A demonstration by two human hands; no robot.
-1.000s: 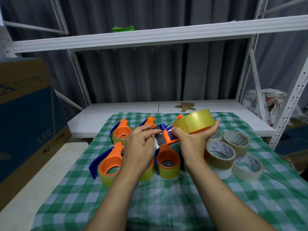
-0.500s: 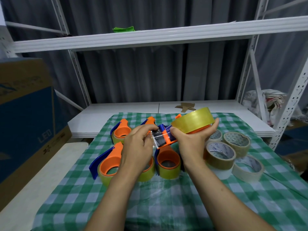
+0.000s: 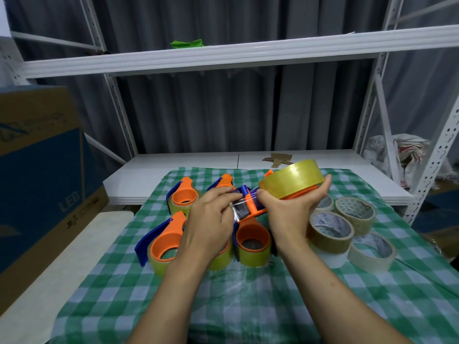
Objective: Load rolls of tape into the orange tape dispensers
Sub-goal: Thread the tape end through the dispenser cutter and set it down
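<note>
A counter (image 3: 149, 180) draped in a green and white checked cloth (image 3: 248, 306) stands before a white metal shelf rack (image 3: 223, 55) and a grey curtain (image 3: 211, 108). We look down along two bare arms. The right hand (image 3: 290, 214) holds an orange tape dispenser (image 3: 252, 212) raised above the cloth. Its fingers (image 3: 323, 189) are curled under a yellow roll of tape (image 3: 291, 181) seated on the dispenser, with the thumb against the roll's near side. The left hand (image 3: 211, 219) meets the dispenser's blue front end, thumb and forefinger pinching the clear free end of the tape (image 3: 239, 211), which lies stretched across that end. Below and left of the held dispenser, several loaded dispensers (image 3: 185, 197), orange with blue guards, lie close together on the cloth. One is partly hidden under the left hand. Right of the held dispenser sit four loose rolls (image 3: 330, 232), brownish and whitish, bunched together. Far left of it stands a big cardboard box (image 3: 42, 170) with a blue side
</note>
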